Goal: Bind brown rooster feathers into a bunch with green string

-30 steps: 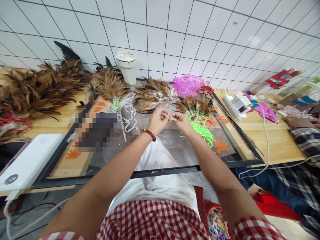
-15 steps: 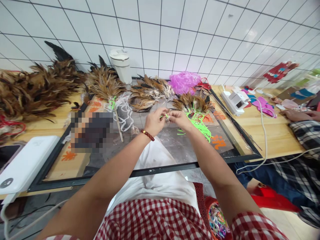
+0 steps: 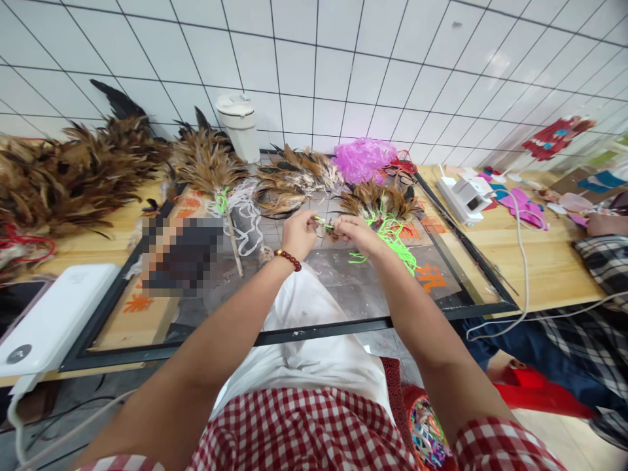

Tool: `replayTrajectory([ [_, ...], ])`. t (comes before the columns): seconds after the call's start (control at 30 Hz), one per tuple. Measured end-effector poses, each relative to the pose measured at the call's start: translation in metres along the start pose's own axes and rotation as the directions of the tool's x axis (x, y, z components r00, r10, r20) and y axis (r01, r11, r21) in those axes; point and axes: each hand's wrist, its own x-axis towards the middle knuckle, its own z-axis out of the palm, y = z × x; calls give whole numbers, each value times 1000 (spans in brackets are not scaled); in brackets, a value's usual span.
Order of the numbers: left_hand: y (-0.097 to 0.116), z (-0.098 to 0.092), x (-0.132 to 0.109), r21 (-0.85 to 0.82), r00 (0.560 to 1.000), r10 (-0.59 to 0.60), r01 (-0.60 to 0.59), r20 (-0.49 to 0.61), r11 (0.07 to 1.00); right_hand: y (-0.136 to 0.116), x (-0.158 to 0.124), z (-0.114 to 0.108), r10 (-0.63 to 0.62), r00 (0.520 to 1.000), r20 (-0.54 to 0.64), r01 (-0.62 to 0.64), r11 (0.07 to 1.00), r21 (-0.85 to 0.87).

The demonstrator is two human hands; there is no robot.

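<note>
Over the middle of the black-framed glass panel (image 3: 343, 288), my left hand (image 3: 300, 232) pinches one end of a short green cord (image 3: 321, 222). My right hand (image 3: 354, 232) is closed at the cord's other end, with a small brown feather piece showing beneath its fingers. Just behind my right hand lies a feather bunch (image 3: 377, 198) with bright green cords (image 3: 397, 245) trailing from it. Another brown feather bunch (image 3: 294, 180) rests behind both hands, and a feather bunch on a stick (image 3: 209, 160) lies to the left.
Further back stand a white cup (image 3: 239, 127) and a purple plastic bag (image 3: 363, 160). White cords (image 3: 248, 222) lie left of my hands. At far left are a feather heap (image 3: 63, 176) and a white power bank (image 3: 59, 317); at right, a power strip (image 3: 466, 196) and a person's plaid sleeve (image 3: 601, 261).
My hands have moved apart, with the green cord now stretched between them. The other person's hand at the right has drawn back toward the picture's edge.
</note>
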Motion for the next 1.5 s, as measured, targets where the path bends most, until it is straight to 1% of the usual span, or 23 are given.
replayTrajectory([
  [0.07,-5,-2,5,-47,995,-88,86,-56,995,-3,-2,0,11,1000,28,-12,1000,15],
  [0.1,-6,-3,8,-91,990,-129,124,-54,988,-4,-3,1,17,1000,17,-17,1000,25],
  [0.2,-7,-4,12,-270,968,-251,238,-14,933,-4,-2,4,-4,997,-81,7,1000,28],
  [0.3,-5,-2,12,-387,957,-288,273,19,881,-1,0,9,-59,986,-157,57,998,-11],
  [0.4,-2,1,10,-426,969,-244,234,32,874,3,3,12,-89,978,-191,85,996,-30],
  [0.5,3,3,7,-450,980,-188,199,70,871,6,5,14,-84,979,-184,83,996,-13],
  [0.63,11,2,3,-497,980,-119,185,162,848,10,6,14,-97,978,-186,100,995,11],
  [0.73,13,1,1,-555,972,-43,168,232,815,11,6,14,-120,977,-175,116,993,-32],
  [0.8,11,0,1,-550,975,-31,150,221,822,11,5,15,-136,975,-176,120,988,-100],
  [0.87,8,1,2,-498,983,-59,140,176,856,11,5,15,-156,969,-192,126,979,-162],
  [0.93,4,2,3,-440,988,-79,129,130,888,10,4,15,-161,970,-182,134,979,-151],
  [1.0,2,5,3,-413,993,-55,94,104,906,8,4,14,-133,983,-125,129,991,-45],
  [1.1,2,9,2,-383,997,1,27,74,923,5,5,9,-68,998,-10,69,983,171],
  [1.13,2,10,1,-372,998,8,16,63,928,3,5,8,-56,998,-11,57,973,223],
  [1.2,2,10,0,-351,999,4,8,34,936,1,4,7,-36,996,-79,55,964,259],
  [1.27,2,10,-1,-346,1000,3,1,11,938,0,3,10,-14,985,-170,49,978,202],
  [1.3,1,10,-1,-346,1000,5,-4,5,938,0,2,12,-13,981,-195,43,988,150],
  [1.4,1,9,1,-351,1000,16,-14,2,936,2,1,18,-53,981,-188,62,997,38],
  [1.43,0,9,1,-357,1000,17,-14,7,934,3,1,19,-71,981,-179,79,996,39],
  [1.5,0,10,2,-371,1000,13,-4,22,929,5,2,19,-75,982,-171,94,990,107],
])
